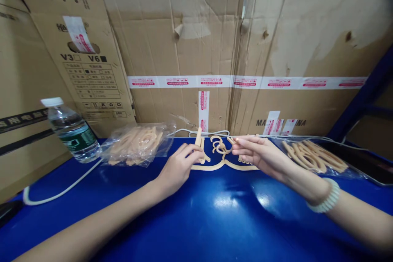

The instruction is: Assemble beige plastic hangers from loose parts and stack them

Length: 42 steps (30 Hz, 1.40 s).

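Note:
A small beige plastic hanger point(223, 165) lies on the blue table point(215, 217) near its back edge, its hook point(218, 144) curling up in the middle. My left hand point(178, 168) pinches a beige stick-shaped piece point(199, 141) at the hanger's left arm. On the other side, my right hand point(260, 155) has its fingers closed on the hanger's right side near the hook, and a pale bead bracelet point(327, 196) circles that wrist.
A clear bag of beige hangers point(138, 143) lies at the left, a second such bag point(313, 155) at the right. A water bottle point(72, 131) lies tilted at far left. A white cable point(61, 190) crosses the table. Taped cardboard boxes point(199, 49) wall off the back.

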Tool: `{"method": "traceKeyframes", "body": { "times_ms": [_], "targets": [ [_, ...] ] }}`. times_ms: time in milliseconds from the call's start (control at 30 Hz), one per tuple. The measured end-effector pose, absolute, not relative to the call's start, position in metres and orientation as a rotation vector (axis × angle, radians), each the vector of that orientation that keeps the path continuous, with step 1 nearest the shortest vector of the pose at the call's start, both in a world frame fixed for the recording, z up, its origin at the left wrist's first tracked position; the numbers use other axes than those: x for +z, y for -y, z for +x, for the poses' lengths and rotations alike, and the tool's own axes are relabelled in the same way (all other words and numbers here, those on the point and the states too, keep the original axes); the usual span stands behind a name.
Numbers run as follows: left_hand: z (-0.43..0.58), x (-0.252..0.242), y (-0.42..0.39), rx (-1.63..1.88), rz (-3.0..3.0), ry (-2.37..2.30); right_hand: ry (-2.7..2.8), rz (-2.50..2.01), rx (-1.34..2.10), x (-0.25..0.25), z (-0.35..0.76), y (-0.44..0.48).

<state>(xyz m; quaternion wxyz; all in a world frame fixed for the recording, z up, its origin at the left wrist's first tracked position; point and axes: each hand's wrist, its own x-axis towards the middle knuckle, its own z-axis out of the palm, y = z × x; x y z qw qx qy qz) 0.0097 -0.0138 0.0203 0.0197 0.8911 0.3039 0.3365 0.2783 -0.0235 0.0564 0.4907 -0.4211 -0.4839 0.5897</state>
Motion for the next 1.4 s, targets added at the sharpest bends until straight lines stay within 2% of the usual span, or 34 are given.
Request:
{"method": "traceKeyframes", "body": {
  "times_ms": [133, 333, 667, 867, 1100, 1400],
  "targets": [
    [0.031, 0.030, 0.049, 1.162, 2.511, -0.711, 0.997, -0.919, 1.498, 0.042, 0.271, 0.053],
    [0.045, 0.019, 0.067, 1.204, 1.992, -0.869, 0.855, -0.965, 1.522, 0.023, 0.259, 0.071],
    [0.053, 0.005, 0.067, 1.172, 1.392, -0.836, 0.851, -0.990, 1.684, 0.012, 0.254, 0.072],
    [0.052, 0.002, 0.068, 1.028, 1.367, -0.841, 0.939, -0.979, 1.755, 0.012, 0.257, 0.069],
    [0.052, -0.002, 0.070, 1.105, 1.473, -0.802, 1.057, -0.927, 1.904, 0.017, 0.258, 0.072],
    [0.054, 0.002, 0.077, 1.066, 1.468, -0.778, 1.105, -0.978, 1.889, 0.015, 0.257, 0.072]
  ]
}}
